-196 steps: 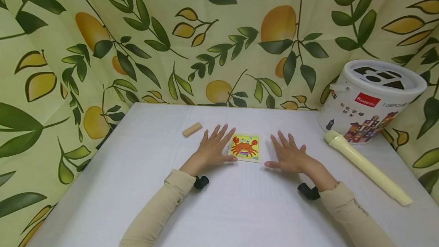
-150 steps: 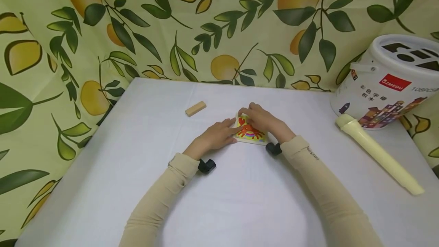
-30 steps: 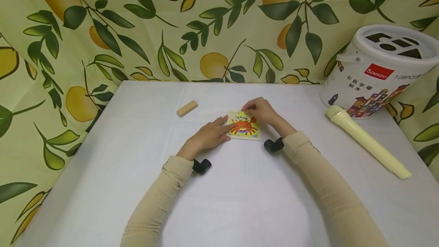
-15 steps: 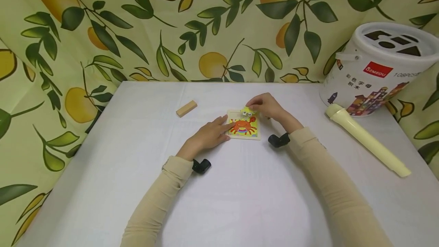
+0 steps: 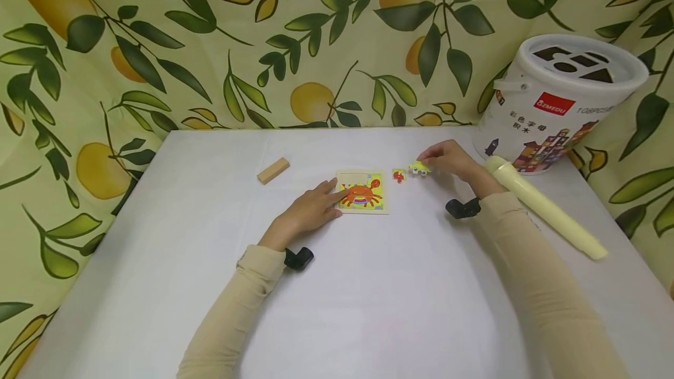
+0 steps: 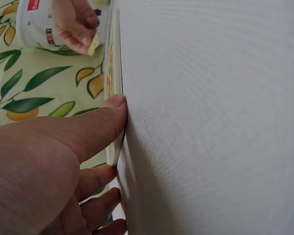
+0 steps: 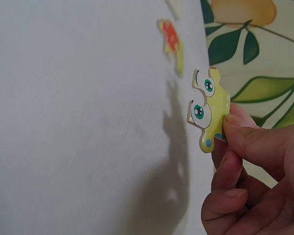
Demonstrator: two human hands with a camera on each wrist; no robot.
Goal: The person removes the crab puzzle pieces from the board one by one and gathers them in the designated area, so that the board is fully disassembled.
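Observation:
A small crab jigsaw puzzle (image 5: pixel 361 203) lies in its pale wooden frame on the white table, its upper-left part bare wood. My left hand (image 5: pixel 310 206) rests on its left side, the index finger across the picture. In the left wrist view, the thumb (image 6: pixel 100 125) touches the frame's edge. To the right of the frame lies a loose red-and-yellow puzzle piece (image 5: pixel 399 175). Farther right, my right hand (image 5: pixel 451 159) pinches a yellow puzzle piece with two eyes (image 7: pixel 208 110) between thumb and fingers, held just above the tabletop, its shadow falling on the cloth.
A small wooden block (image 5: pixel 273 170) lies left of the puzzle, toward the back. At the back right stands a white bucket (image 5: pixel 553 104) with shape holes in its lid. A pale yellow microphone-shaped stick (image 5: pixel 547 206) lies in front of it. Patterned cloth (image 5: pixel 310 34) hangs behind the table.
The right hand has taken pieces from the upper part of the once full puzzle. One lies on the table; the hand carried the eyes piece rightward. The left hand has stayed on the puzzle.

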